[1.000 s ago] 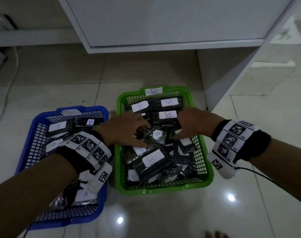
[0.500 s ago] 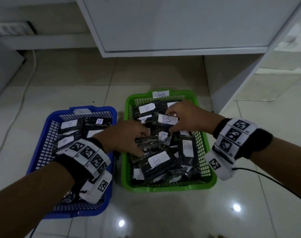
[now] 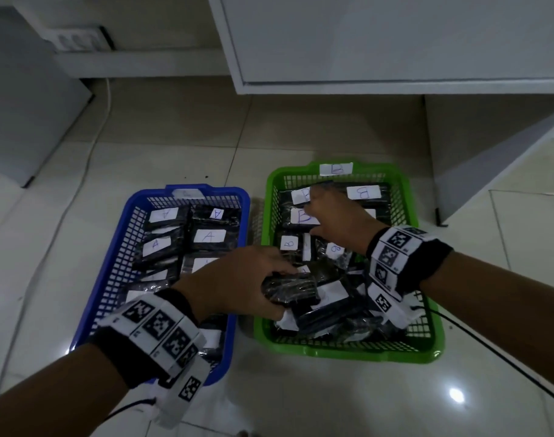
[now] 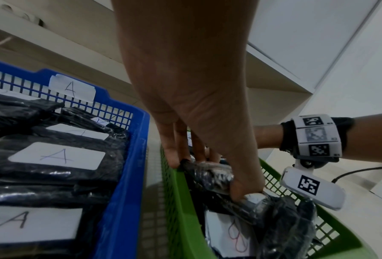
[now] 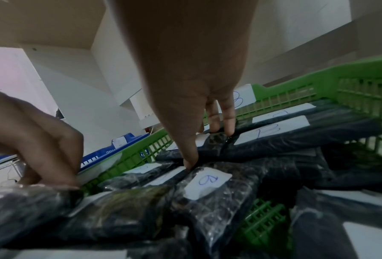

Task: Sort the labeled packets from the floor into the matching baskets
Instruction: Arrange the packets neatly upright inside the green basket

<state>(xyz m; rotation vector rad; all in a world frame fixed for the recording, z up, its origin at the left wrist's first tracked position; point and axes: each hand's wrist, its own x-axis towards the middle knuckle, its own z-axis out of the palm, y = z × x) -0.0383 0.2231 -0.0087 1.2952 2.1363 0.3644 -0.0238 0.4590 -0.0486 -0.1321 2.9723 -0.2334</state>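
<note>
A blue basket (image 3: 206,190) tagged A holds black packets with A labels. Beside it on the right, a green basket (image 3: 348,351) tagged B is filled with B packets. My left hand (image 3: 279,291) hovers over the green basket's near left part. Its fingers and thumb grip an unlabelled-side black packet (image 3: 297,288), seen close in the left wrist view as the same packet (image 4: 219,180) in the left hand (image 4: 210,175). My right hand (image 3: 313,212) reaches to the basket's far end. Its thumb and fingers pinch a B packet (image 5: 274,138) across its width.
A white cabinet (image 3: 364,42) overhangs the floor behind the baskets, and its side panel (image 3: 458,152) stands close to the green basket's right. A white cable (image 3: 89,152) runs along the tiles at left, near a grey box (image 3: 23,105).
My right hand moved from the middle of the green basket to its far end. My left hand closed on a black packet and raised it at the near left.
</note>
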